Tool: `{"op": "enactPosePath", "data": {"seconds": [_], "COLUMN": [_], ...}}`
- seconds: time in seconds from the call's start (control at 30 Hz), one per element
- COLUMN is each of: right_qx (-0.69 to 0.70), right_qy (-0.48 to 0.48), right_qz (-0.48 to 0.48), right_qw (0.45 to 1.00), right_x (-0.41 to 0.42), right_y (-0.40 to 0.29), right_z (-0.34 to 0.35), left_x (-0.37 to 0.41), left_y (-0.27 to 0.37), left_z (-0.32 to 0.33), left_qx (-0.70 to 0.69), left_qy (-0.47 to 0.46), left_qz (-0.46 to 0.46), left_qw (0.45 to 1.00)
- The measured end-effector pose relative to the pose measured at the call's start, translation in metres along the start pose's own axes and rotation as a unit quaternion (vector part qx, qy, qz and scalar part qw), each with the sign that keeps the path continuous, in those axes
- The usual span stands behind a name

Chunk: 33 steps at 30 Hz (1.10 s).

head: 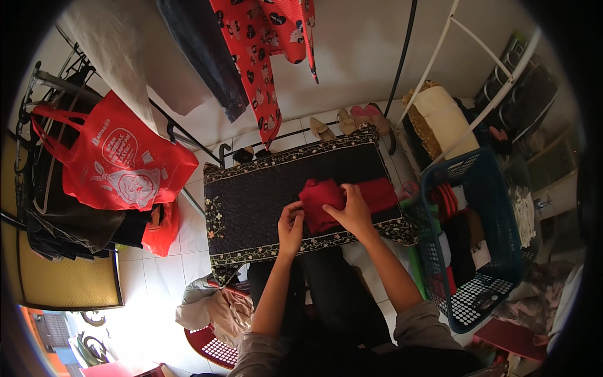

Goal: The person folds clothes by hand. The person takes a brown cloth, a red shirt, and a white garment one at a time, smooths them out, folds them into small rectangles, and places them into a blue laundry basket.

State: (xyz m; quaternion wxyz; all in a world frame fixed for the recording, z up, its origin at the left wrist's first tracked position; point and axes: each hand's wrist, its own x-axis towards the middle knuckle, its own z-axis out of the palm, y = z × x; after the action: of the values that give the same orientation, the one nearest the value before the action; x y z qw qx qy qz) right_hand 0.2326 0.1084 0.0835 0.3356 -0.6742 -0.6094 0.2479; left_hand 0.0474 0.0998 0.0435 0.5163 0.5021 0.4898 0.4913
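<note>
A dark red cloth garment (320, 207) lies partly folded on a low table with a black quilted cover (254, 202) edged in floral embroidery. A flat part of the garment extends to the right, towards the table's end. My right hand (352, 209) grips the folded part's right side between thumb and fingers. At its left edge is my left hand (291, 224), fingers curved, with the fingertips at the cloth; whether they pinch it cannot be told.
A blue plastic basket (513, 235) with folded clothes stands at right. A red basket (214, 346) heaped with clothes is at lower left. Clothes and a red tote bag (127, 160) hang from a rack at left. Shoes (346, 122) sit behind the table, near white metal poles (476, 122).
</note>
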Motion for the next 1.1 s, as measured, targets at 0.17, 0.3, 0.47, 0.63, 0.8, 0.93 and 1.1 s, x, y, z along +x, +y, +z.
{"op": "enactPosePath", "data": {"seconds": [0.17,0.3,0.47,0.63,0.8,0.93,1.1], "right_qx": [-0.062,-0.057,-0.103,-0.187,-0.198,-0.133,-0.111], "right_qy": [0.078,0.073,0.027,-0.025,-0.04,0.021,0.026], "right_qz": [-0.104,-0.158,-0.19,-0.158,-0.217,-0.182,-0.068], "right_qw": [0.99,0.983,0.976,0.969,0.955,0.974,0.991], "right_x": [0.0,-0.002,0.001,-0.006,-0.044,-0.044,-0.024], "right_y": [0.011,0.024,0.018,0.059,0.093,0.085,0.059], "right_z": [-0.017,-0.017,-0.018,-0.04,-0.037,-0.031,-0.021], "left_x": [0.001,0.007,0.021,0.02,0.022,0.016,0.011], "left_y": [-0.03,-0.002,-0.027,-0.014,-0.009,-0.013,-0.014], "left_z": [0.016,0.038,0.033,0.033,0.027,0.03,0.023], "left_qx": [-0.025,0.017,0.125,0.004,-0.081,-0.023,-0.005], "left_qy": [0.047,0.025,0.017,0.014,0.009,0.019,0.046], "left_qz": [-0.146,-0.195,-0.122,-0.172,-0.23,-0.178,-0.178], "left_qw": [0.988,0.98,0.984,0.985,0.97,0.984,0.983]}}
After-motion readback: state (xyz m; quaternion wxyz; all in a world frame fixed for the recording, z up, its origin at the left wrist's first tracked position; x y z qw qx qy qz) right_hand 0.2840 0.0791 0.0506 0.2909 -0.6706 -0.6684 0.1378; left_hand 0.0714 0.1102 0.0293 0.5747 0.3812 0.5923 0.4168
